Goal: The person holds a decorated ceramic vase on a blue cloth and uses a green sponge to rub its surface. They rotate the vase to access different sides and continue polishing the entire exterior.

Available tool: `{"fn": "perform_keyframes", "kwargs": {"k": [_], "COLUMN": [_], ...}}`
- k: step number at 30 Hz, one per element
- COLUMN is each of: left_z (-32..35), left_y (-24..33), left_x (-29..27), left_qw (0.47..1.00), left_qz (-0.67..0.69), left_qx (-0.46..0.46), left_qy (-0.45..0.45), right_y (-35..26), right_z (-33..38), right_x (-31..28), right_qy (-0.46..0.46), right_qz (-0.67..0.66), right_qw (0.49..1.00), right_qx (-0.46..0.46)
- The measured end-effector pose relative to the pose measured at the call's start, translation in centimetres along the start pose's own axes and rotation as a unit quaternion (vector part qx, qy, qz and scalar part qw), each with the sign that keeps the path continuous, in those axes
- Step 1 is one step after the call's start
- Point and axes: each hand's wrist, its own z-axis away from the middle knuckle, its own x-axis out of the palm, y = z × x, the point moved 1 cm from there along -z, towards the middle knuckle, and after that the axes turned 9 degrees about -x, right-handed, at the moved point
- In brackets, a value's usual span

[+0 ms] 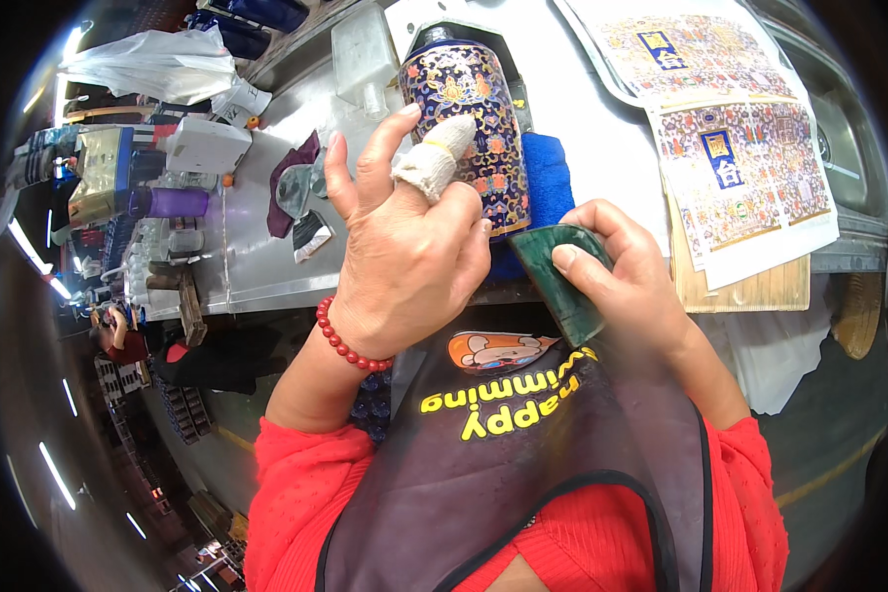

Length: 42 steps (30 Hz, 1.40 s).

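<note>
My left hand (405, 247) grips a tall cylindrical bottle (464, 109) patterned in dark blue, gold and red, which lies on a blue cloth (548, 178). One of this hand's fingers wears a white cloth wrap, and a red bead bracelet circles the wrist. My right hand (627, 286) holds a flat dark green scraper (562, 276) against the bottle's lower end. I wear a red top and a dark apron.
Sheets of colourful printed decals (730, 148) lie on a wooden board (750, 286) at the right. A metal worktop (257, 266) carries rags, a purple bottle (173, 202), a white plastic bag (153, 64) and clutter at the left.
</note>
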Motion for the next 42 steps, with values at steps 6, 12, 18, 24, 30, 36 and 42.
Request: {"fn": "perform_keyframes", "kwargs": {"k": [6,12,18,24,30,36,42], "left_z": [0.7,1.1,1.3,1.4,1.4,1.8,2.3], "left_y": [-0.5,-0.6,-0.6,0.0,-0.4,-0.7,-1.4], "left_x": [0.4,1.2,1.9,2.1,2.9,3.6,4.0], "left_qw": [0.999,0.995,0.989,0.987,0.979,0.975,0.963], "left_qz": [0.045,0.087,0.129,0.129,0.176,0.193,0.237], "left_qx": [-0.022,-0.042,-0.071,-0.097,-0.103,-0.107,-0.123], "left_qy": [0.004,0.013,0.018,0.020,0.017,0.032,0.024], "right_y": [-0.2,-0.4,-0.6,-0.9,-0.9,-0.9,-0.8], "right_z": [-0.1,-0.2,-0.2,-0.1,-0.1,-0.2,-0.1], "right_x": [0.2,0.3,0.4,0.4,0.5,0.5,0.5], "right_qy": [-0.001,0.000,0.006,0.009,0.009,0.004,0.007], "right_qz": [0.009,0.032,0.043,0.080,0.080,0.034,0.002], "right_qw": [1.000,0.999,0.999,0.996,0.996,0.999,1.000], "right_qx": [-0.023,-0.024,-0.026,-0.037,-0.045,-0.021,-0.008]}}
